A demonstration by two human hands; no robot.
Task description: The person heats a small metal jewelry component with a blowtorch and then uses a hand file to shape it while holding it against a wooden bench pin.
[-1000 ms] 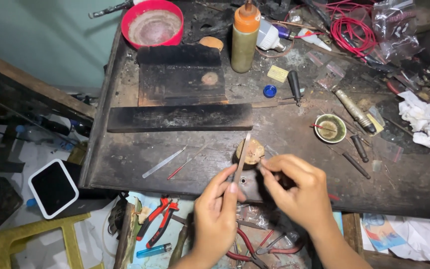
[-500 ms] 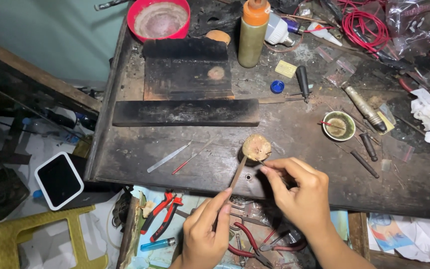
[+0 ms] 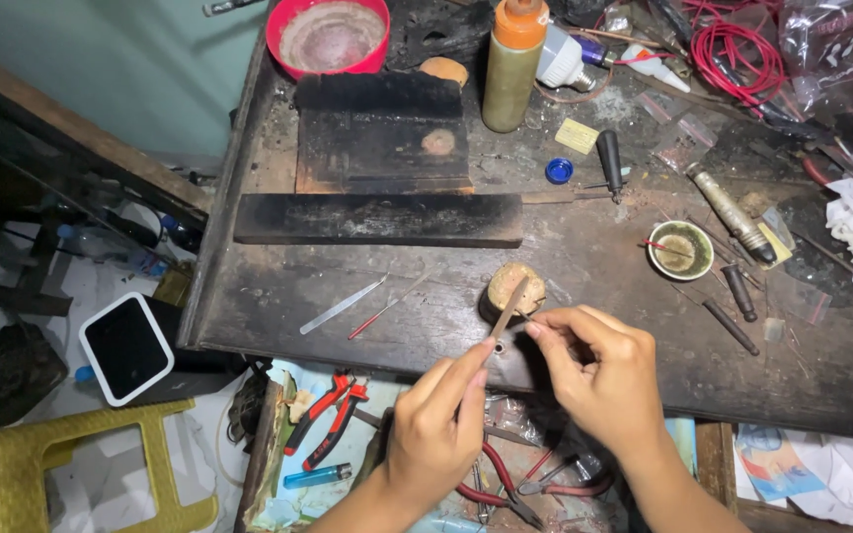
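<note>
The left hand (image 3: pixel 438 426) grips a file (image 3: pixel 506 309) slanted onto the peg (image 3: pixel 516 287), where the right hand (image 3: pixel 594 380) pinches something tiny for support.

A white-framed rounded device with a dark blank screen (image 3: pixel 128 347) lies on the floor left of the surface, clear plastic bags (image 3: pixel 819 39) crumple at the far right corner, and small clear zip pouches (image 3: pixel 686 141) lie nearby.
</note>
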